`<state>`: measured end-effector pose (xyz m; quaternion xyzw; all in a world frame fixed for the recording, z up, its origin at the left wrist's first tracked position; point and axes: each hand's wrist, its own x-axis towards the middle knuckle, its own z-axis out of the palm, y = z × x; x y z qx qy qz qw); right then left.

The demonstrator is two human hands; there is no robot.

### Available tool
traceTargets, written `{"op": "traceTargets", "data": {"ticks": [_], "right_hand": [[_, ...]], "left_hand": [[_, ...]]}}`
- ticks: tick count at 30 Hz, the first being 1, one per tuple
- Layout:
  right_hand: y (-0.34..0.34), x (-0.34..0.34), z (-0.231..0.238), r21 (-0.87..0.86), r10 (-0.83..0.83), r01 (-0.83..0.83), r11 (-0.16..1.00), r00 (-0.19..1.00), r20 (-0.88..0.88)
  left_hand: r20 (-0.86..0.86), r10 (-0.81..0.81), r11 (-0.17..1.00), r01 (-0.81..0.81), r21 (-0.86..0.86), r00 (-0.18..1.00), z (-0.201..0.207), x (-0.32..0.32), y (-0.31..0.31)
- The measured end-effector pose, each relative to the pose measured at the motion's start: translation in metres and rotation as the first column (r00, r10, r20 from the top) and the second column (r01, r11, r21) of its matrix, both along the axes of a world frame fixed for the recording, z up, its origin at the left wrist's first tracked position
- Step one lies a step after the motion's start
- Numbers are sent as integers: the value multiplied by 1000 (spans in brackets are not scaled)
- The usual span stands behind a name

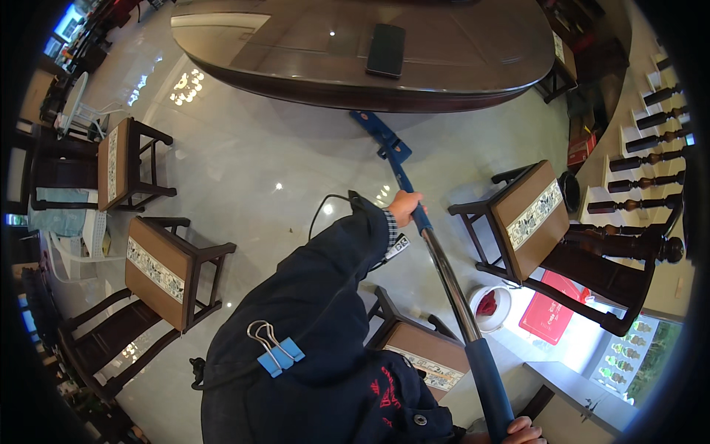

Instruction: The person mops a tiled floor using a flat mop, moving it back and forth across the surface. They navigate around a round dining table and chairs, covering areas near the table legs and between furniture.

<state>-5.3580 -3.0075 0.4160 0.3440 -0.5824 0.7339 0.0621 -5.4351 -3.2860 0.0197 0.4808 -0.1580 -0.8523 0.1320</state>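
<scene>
The fingers of the left hand (405,207) are closed round the mop (447,280) partway along, and those of the right hand (523,431) are curled about its blue upper end, though part of that hand is cut off by the frame. The floor (259,170) is, it would seem, being wiped alongside the table (296,44): the mop is held at a slant, its blue head (382,135) set down by the table's near edge, and whether any of it is tucked underneath cannot be told. For the next stroke, a low, two-handed push would probably be called for, so that the edge is not knocked. Room to the left is narrowed by a nearer chair (157,272) and a farther chair (112,164); to the right, a right chair (529,222) is placed, and close beside the mop a low chair (425,344) is partly covered by the jacket (288,296). A red mat (549,309) is laid past the white bucket (503,314), which is stood off the mat's left edge and could be clipped on a sideways swing. A phone (386,50) is rested near the table's near edge; in the bucket a red cloth (487,303) is seen.
</scene>
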Motion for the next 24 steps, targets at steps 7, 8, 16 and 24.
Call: {"op": "traceTargets", "data": {"ticks": [7,8,16,24], "right_hand": [[3,46,6,59,136,-140,988,989,66],[3,49,7,47,167,-171,984,984,67],[28,45,62,31,498,-501,865,865,65],[103,50,101,41,658,-662,748,749,78]], "left_hand": [[-38,219,976,-219,23,975,-12,112,-8],[-41,262,965,-261,37,964,-10,127,-6],[-130,599,791,-559,248,790,22,209,81],[-85,514,757,-405,513,853,75,253,152]]}}
